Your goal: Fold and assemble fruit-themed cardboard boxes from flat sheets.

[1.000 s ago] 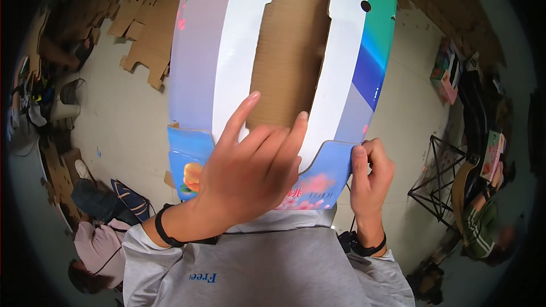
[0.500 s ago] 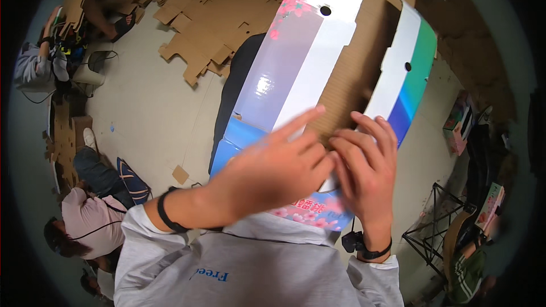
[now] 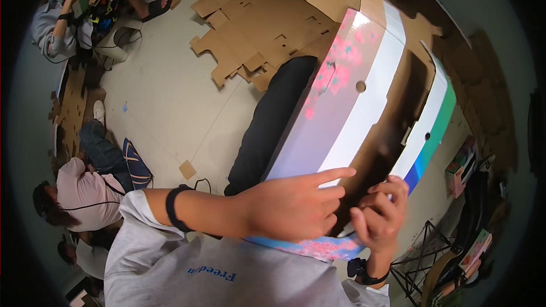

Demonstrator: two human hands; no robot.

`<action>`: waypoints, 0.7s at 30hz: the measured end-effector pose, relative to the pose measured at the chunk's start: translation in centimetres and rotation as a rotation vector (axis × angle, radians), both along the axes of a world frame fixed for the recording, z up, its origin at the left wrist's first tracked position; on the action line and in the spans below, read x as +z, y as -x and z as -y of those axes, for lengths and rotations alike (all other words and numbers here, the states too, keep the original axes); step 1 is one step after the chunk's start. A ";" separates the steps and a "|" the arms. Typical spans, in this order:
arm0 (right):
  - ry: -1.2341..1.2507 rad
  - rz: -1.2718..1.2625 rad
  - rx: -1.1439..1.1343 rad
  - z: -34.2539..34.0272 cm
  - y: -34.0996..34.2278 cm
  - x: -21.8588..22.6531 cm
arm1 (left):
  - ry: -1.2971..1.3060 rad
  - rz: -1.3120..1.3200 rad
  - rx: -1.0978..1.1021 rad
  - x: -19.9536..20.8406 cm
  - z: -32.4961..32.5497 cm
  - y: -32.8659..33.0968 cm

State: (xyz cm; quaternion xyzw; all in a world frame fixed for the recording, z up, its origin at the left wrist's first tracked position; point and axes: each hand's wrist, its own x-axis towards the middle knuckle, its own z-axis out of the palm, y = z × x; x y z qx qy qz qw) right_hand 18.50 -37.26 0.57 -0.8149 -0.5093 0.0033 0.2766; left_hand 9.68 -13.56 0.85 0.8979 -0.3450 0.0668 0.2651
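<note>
A long printed cardboard box (image 3: 329, 108) slants away from my shirt, its long opening showing brown cardboard inside. Pink blossoms, a lilac side and a white band with a round hole cover the left panel; the right panel (image 3: 430, 127) is white, green and blue. My left hand (image 3: 293, 207) lies across the near left part, index finger stretched toward the opening and the others curled at the panel's edge, tips hidden. At the right panel's near end, my right hand (image 3: 380, 214) has its fingers bent around the cardboard. Beneath both hands, a blossom-printed end panel (image 3: 327, 248) touches my shirt.
Flattened brown cardboard sheets (image 3: 264, 20) spread beyond the box, and a black padded thing (image 3: 277, 116) lies along its left side. Other people sit at the left, one in a pink top (image 3: 82, 190). A black metal frame (image 3: 418, 256) stands at right, near another printed box (image 3: 462, 165).
The view has shifted, so the box sits lower and farther right, its far brown flaps now visible. My left hand has moved down toward my shirt; my right fingers have curled more.
</note>
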 end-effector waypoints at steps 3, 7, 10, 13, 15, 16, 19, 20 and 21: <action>0.011 0.095 -0.010 -0.4 1.9 -0.5 | -0.249 0.092 -0.058 -1.7 -0.5 0.2; 0.017 0.078 -0.029 -0.5 3.2 0.1 | -0.204 0.202 0.008 -2.2 -0.5 1.3; 0.025 0.129 -0.030 -0.5 3.2 0.7 | -0.196 0.134 -0.008 -2.0 -0.6 1.7; -0.037 0.099 0.020 -0.7 3.4 1.0 | -0.116 0.133 0.010 -1.5 -1.1 2.0; -0.089 0.117 0.011 -1.1 4.3 1.1 | -0.076 0.127 0.015 -1.1 -1.5 2.4; -0.127 0.110 0.015 -1.3 4.9 1.3 | -0.040 0.112 0.029 -0.9 -1.7 2.7; -0.109 0.109 -0.050 -2.2 7.2 1.8 | -0.020 0.118 -0.016 -0.7 -2.4 3.7; -0.111 0.102 -0.079 -2.4 7.8 2.0 | -0.063 0.088 -0.052 -0.7 -2.6 4.0; -0.090 0.089 -0.102 -2.6 8.5 2.2 | -0.053 0.087 -0.052 -0.8 -2.8 4.2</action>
